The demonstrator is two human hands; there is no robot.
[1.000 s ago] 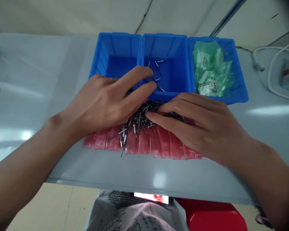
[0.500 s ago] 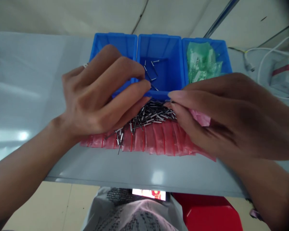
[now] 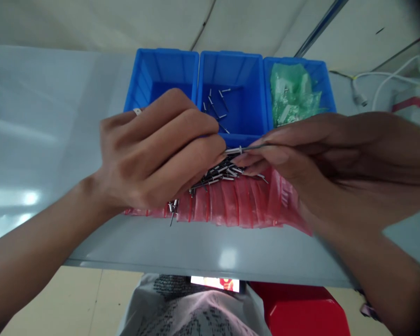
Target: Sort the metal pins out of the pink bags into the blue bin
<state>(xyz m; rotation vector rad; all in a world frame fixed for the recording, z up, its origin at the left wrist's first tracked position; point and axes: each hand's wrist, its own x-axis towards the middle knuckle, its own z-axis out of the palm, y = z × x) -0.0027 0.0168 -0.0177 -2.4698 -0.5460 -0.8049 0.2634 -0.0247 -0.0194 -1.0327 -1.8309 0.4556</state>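
A pile of small metal rivets (image 3: 220, 171) lies on a row of overlapping red plastic bags (image 3: 231, 205) on the grey table. My right hand (image 3: 322, 163) hovers above the pile and pinches one rivet (image 3: 236, 150) by its thin stem, the head pointing left. My left hand (image 3: 157, 149) is curled with its fingers closed, and its fingertips meet the head end of that rivet. A ring sits on one left finger. What the left palm holds, if anything, is hidden.
Three blue bins stand in a row behind the pile: the left bin (image 3: 150, 79), the middle bin (image 3: 245, 74) with a few loose rivets, the right bin (image 3: 324, 77) with green plastic bags (image 3: 292, 93). White cables (image 3: 381, 79) lie at the far right. The table edge (image 3: 210, 268) is near me.
Both hands have risen off the pile. My right hand now pinches a single rivet lifted from it, and my left hand has curled tighter and come to the rivet's head.
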